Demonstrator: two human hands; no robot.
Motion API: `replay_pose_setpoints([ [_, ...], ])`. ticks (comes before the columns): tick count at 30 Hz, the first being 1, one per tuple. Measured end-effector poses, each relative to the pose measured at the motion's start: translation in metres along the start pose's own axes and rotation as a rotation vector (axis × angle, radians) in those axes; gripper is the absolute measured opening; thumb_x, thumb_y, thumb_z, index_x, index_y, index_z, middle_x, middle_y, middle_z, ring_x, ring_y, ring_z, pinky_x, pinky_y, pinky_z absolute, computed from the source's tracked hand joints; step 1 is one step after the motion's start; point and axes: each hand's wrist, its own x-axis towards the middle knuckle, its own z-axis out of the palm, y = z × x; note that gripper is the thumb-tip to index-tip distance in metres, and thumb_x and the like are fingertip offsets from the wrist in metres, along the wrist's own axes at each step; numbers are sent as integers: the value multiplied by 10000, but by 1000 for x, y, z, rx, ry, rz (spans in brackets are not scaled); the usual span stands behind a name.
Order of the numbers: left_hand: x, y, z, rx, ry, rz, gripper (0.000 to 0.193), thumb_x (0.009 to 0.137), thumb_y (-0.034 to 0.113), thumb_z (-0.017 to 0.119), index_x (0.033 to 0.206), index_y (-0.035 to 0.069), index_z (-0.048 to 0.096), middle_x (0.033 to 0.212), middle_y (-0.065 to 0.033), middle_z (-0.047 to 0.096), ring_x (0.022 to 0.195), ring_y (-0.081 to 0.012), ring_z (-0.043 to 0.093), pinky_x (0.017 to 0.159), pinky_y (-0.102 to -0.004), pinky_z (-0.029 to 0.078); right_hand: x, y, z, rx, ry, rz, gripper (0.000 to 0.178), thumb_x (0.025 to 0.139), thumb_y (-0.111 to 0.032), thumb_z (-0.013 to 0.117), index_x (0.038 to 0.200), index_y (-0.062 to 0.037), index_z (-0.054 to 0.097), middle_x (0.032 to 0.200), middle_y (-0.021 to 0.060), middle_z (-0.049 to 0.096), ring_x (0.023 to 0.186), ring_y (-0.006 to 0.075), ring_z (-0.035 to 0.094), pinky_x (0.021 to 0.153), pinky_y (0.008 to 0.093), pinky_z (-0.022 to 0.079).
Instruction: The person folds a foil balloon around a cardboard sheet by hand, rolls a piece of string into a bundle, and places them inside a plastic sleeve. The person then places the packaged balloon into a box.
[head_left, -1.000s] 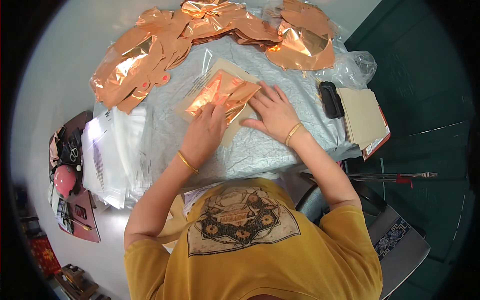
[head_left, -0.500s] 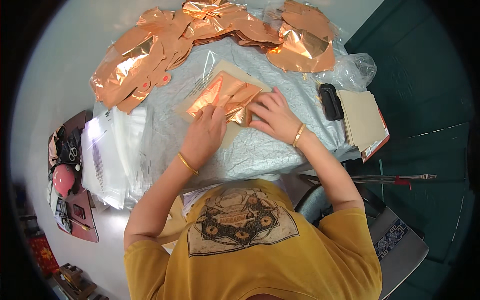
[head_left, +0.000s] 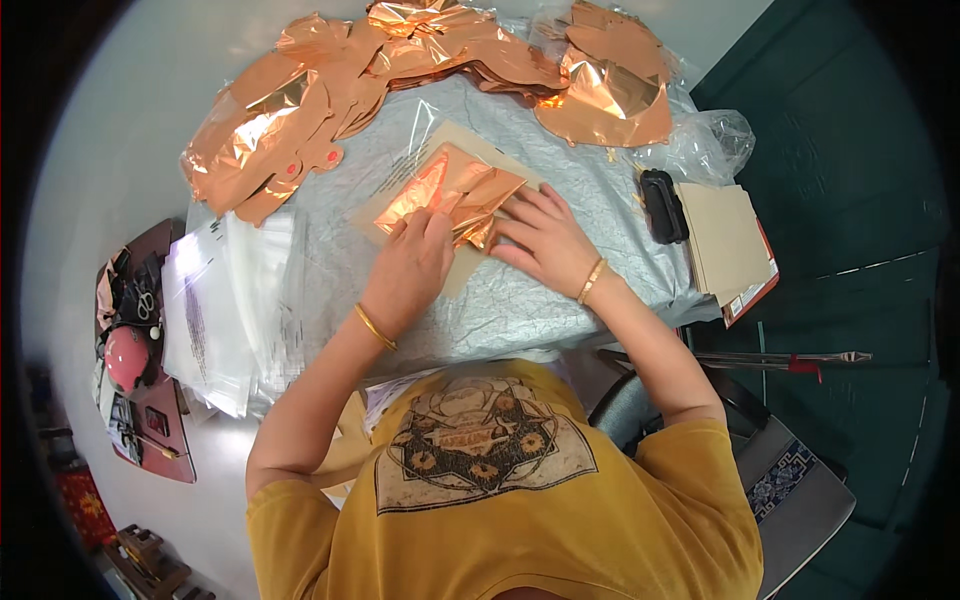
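A folded copper-coloured foil balloon (head_left: 462, 187) lies on a beige card (head_left: 468, 138) at the middle of the cloth-covered table. Around the card's far left side shows a clear plastic bag (head_left: 422, 122) with dark print. My left hand (head_left: 412, 262) is closed, its curled fingers pressed on the foil's near left part; the fingertips are partly hidden. Spread fingers of my right hand (head_left: 548, 238) lie flat along the foil's right edge, holding nothing.
Piles of flat copper foil balloons (head_left: 270, 110) arc across the table's far side. Clear bags (head_left: 225, 310) are stacked at left. A black case (head_left: 662, 205), beige cards (head_left: 722, 235) and a crumpled clear bag (head_left: 715, 140) sit at right. Scissors (head_left: 145, 300) lie far left.
My right hand has shifted slightly left and nearer to me along the foil's right edge, and the foil there lies a little flatter. My left hand stays in place.
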Motion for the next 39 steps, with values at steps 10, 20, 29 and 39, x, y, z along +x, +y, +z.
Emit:
replay_pose_setpoints([
  [10, 2, 1, -4, -36, -33, -54, 163, 876, 80, 606, 983, 16, 501, 950, -173, 565, 924, -360, 586, 851, -431, 508, -2, -24, -22, 509, -26, 639, 179, 838, -163, 726, 997, -83, 706, 1010, 60, 649, 969, 279, 594, 828, 366, 489],
  [20, 3, 3, -9, -72, -75, -114, 169, 897, 81, 585, 998, -1, 477, 961, -186, 577, 945, -372, 592, 850, -446, 509, 17, -39, 3, 237, 45, 192, 316, 863, -204, 689, 1139, -57, 639, 1072, 86, 655, 1012, 294, 568, 902, 376, 463],
  [29, 10, 7, -19, -228, -76, -222, 152, 943, 86, 540, 932, 4, 412, 836, -211, 579, 825, -409, 607, 719, -495, 498, 11, -25, 28, 1320, 163, 726, 112, 959, -97, 597, 1047, -29, 582, 984, 44, 654, 806, 105, 634, 745, 281, 528],
  [39, 4, 3, -7, -60, -20, -14, 198, 914, 168, 600, 994, 29, 484, 919, -168, 579, 882, -344, 619, 752, -449, 514, 1, -6, -18, 191, 115, 502, 260, 875, -116, 651, 1126, -48, 640, 1046, 117, 644, 904, 287, 604, 798, 372, 514],
])
